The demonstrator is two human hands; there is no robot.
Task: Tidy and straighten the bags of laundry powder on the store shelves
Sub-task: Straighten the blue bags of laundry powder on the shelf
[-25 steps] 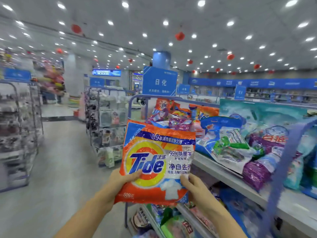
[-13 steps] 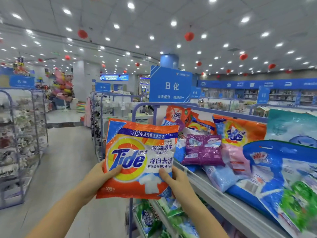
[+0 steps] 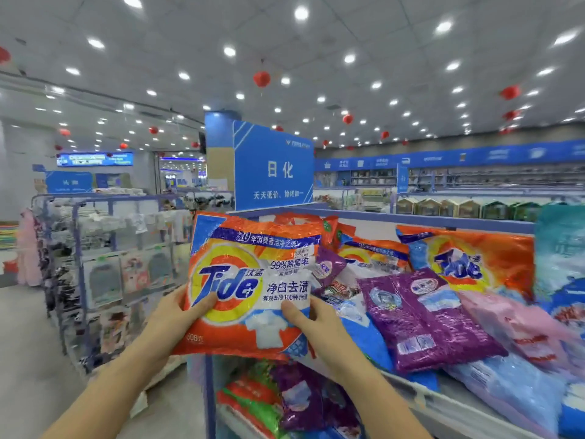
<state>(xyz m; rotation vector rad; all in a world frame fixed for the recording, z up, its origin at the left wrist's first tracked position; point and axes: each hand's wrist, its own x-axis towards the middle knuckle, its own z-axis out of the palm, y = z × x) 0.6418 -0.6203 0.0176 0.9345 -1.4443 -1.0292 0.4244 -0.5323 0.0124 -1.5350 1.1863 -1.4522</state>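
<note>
I hold an orange Tide bag [image 3: 250,280] upright in front of me, at the left end of the top shelf [image 3: 443,403]. My left hand [image 3: 177,318] grips its lower left edge with the thumb on the front. My right hand [image 3: 316,324] grips its lower right edge the same way. On the shelf lie loose bags: a purple bag [image 3: 424,318], a pink bag [image 3: 519,324], a pale blue bag [image 3: 512,391], and another orange Tide bag [image 3: 471,258] standing at the back.
A lower shelf under the held bag holds green, red and purple bags [image 3: 285,403]. A blue sign [image 3: 275,169] stands behind the shelf end. A rack of hanging goods [image 3: 104,267] lines the aisle floor [image 3: 25,353] on the left.
My view has turned to the left along the shelf, so the purple and pink bags now lie to the right. The Tide bag stays in both hands and sits closer to the shelf end.
</note>
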